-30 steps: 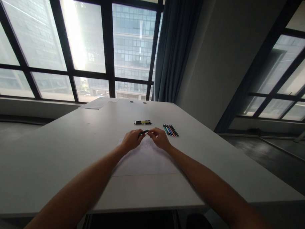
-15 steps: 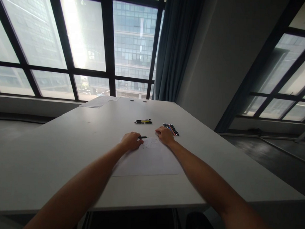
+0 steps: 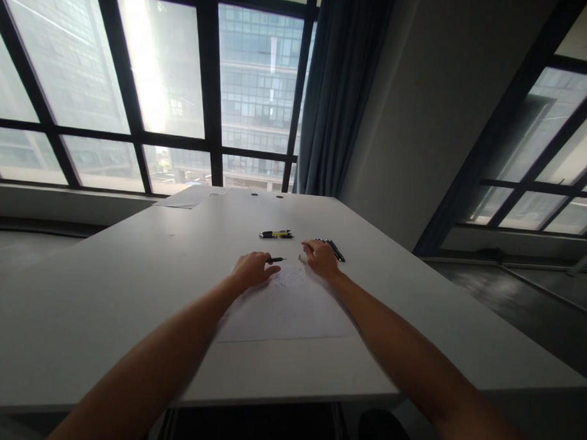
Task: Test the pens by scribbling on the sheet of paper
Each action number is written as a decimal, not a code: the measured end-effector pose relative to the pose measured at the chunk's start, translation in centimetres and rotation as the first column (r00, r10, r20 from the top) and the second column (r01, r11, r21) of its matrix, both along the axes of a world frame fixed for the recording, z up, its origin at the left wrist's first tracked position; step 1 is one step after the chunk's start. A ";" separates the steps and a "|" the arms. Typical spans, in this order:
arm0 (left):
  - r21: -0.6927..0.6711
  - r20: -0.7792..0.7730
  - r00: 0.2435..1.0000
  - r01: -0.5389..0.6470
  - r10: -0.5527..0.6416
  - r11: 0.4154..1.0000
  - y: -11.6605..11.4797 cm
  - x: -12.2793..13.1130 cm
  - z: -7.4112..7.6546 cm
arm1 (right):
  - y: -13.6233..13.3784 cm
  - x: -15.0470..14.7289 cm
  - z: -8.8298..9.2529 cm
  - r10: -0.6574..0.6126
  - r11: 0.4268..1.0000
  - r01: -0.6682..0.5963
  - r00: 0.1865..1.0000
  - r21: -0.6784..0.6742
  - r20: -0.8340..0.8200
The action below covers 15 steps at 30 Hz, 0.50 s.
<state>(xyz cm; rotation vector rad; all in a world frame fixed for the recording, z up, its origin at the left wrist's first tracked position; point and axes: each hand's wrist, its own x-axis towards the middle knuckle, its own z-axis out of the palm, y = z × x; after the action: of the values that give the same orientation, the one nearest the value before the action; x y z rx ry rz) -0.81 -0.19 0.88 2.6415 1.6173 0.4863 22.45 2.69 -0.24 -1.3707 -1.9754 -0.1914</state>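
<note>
My left hand (image 3: 253, 270) is closed around a black pen (image 3: 275, 260) whose tip points right, just above the far edge of a white sheet of paper (image 3: 285, 306). My right hand (image 3: 322, 258) rests at the sheet's far right corner with its fingers curled; whether they hold anything is hidden. That hand covers part of a row of several coloured pens (image 3: 335, 248) lying just beyond it. A black and yellow pair of pens (image 3: 276, 234) lies further back on the white table (image 3: 127, 285).
Loose papers (image 3: 191, 196) lie at the table's far edge by the windows. A dark curtain (image 3: 334, 93) hangs behind the table. The table's near edge runs across the lower frame, with dark floor to the right.
My hands have parted: the right one let go of the black pen and moved right, toward the row of coloured pens. The left hand keeps the pen near the paper.
</note>
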 end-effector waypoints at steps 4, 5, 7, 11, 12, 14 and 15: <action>0.049 0.022 1.000 -0.011 0.010 0.999 -0.2 0.1 0.0 | -1.8 -1.8 0.3 0.289 0.957 -0.290 0.956 -0.001 -0.049; 0.061 0.023 1.000 -0.013 0.012 0.998 -0.2 0.1 0.0 | -2.2 -2.4 0.3 0.337 0.941 -0.338 0.940 -0.005 -0.058; 0.079 0.029 1.000 -0.012 0.010 0.997 -0.2 0.1 0.0 | -2.7 -3.3 0.2 0.372 0.928 -0.373 0.925 -0.002 -0.084; 0.080 0.043 0.999 0.017 -0.020 0.997 -0.3 0.1 0.1 | -2.7 -4.1 0.0 0.339 0.940 -0.342 0.930 0.004 -0.142; 0.078 0.051 0.998 0.031 -0.035 0.996 -0.3 0.1 0.1 | -2.7 -4.1 0.0 0.331 0.942 -0.335 0.931 0.003 -0.156; 0.078 0.078 0.994 0.069 -0.075 0.995 -0.4 0.0 0.2 | -2.5 -3.8 0.1 0.309 0.949 -0.315 0.931 0.003 -0.192; 0.084 0.092 0.991 0.090 -0.098 0.992 -0.4 0.0 0.2 | -2.4 -3.7 0.1 0.297 0.953 -0.303 0.932 0.004 -0.209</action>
<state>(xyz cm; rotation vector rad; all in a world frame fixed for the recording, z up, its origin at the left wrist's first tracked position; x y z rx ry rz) -0.82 -0.57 1.04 2.6896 1.4691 0.6764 18.79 0.25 -0.17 -1.0400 -1.9849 0.1191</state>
